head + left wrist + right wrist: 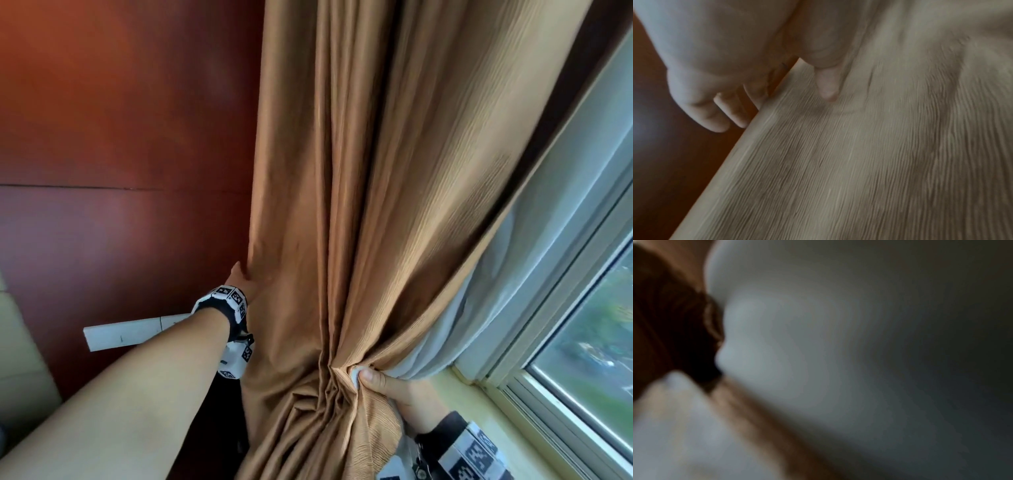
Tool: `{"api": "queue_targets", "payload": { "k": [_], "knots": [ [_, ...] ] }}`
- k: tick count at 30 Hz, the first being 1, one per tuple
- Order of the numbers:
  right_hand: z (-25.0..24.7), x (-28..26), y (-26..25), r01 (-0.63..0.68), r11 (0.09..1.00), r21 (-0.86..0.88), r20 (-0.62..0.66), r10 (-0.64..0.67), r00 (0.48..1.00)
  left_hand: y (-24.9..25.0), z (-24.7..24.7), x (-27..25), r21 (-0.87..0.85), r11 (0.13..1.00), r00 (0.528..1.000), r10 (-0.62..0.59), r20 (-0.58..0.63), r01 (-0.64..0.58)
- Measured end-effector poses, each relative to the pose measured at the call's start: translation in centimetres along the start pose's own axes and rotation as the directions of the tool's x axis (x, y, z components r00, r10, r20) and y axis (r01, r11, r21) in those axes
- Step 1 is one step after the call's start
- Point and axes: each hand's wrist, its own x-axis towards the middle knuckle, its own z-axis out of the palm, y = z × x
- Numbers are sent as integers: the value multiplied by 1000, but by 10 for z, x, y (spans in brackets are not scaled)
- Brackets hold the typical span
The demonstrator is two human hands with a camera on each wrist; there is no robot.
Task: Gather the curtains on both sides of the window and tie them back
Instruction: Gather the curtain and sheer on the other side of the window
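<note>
A person gathers the tan curtain (342, 178) hanging at the left of the window (589, 359), beside a wood-panelled wall (120, 120). The right hand (404, 394), near and low by the sill (455, 383), grips the fabric where its folds bunch to a tight waist. The right thumb (371, 375) presses over the front of the bundle along with a fold of the pale sheer lining (496, 284). Its other fingers are hidden behind the cloth, and the right wrist view is too blurred to show how they lie. The left hand (244, 278), farther and to the left, takes the curtain's outer edge. In the left wrist view its fingers (715, 120) lie close together, lightly bent, behind the hem, while the left thumb (827, 84) rests on the ribbed front face, pinching the edge between them.
</note>
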Motion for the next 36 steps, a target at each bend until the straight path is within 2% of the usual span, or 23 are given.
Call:
{"api": "queue_targets", "payload": {
  "k": [3,5,7,10,12,16,18,21,25,29,31,33,35,36],
  "knots": [
    [-4,3,6,-6,1000,-22,-41,5,999,-1,9,-6,-53,998,998,38,50,-36],
    [-5,5,7,-29,999,16,-35,29,999,-2,18,-18,-92,995,989,63,133,-51],
    [-4,9,4,-44,998,37,-15,44,999,-3,28,-36,-204,977,973,106,205,-64],
    [-1,19,0,-51,996,77,14,50,999,-5,40,-76,-402,916,940,129,316,9],
    [4,26,4,-47,991,127,6,47,999,-11,50,-99,-424,906,909,163,384,16],
    [18,38,13,-14,993,118,-71,23,997,-13,52,-125,-413,910,913,153,377,19],
    [23,42,13,6,994,111,-75,3,997,-9,47,-135,-423,905,903,223,368,-51],
    [22,48,16,-41,983,181,5,41,999,-5,38,-145,-425,896,890,291,350,-126],
    [18,48,21,-108,965,240,109,83,991,1,36,-155,-377,909,872,322,368,-177],
    [13,42,21,-64,977,202,80,49,996,1,29,-144,-385,908,818,345,460,-166],
    [8,40,26,-39,980,197,49,30,998,0,17,-129,-387,916,805,306,509,-103],
    [2,38,28,-13,988,155,29,9,1000,0,7,-114,-421,907,817,256,516,-19],
    [-5,35,28,-5,989,149,48,-2,999,2,5,-100,-440,897,868,244,433,-33],
    [-7,34,28,-15,987,161,65,4,998,5,6,-101,-435,899,875,253,412,-56]
  ]
}}
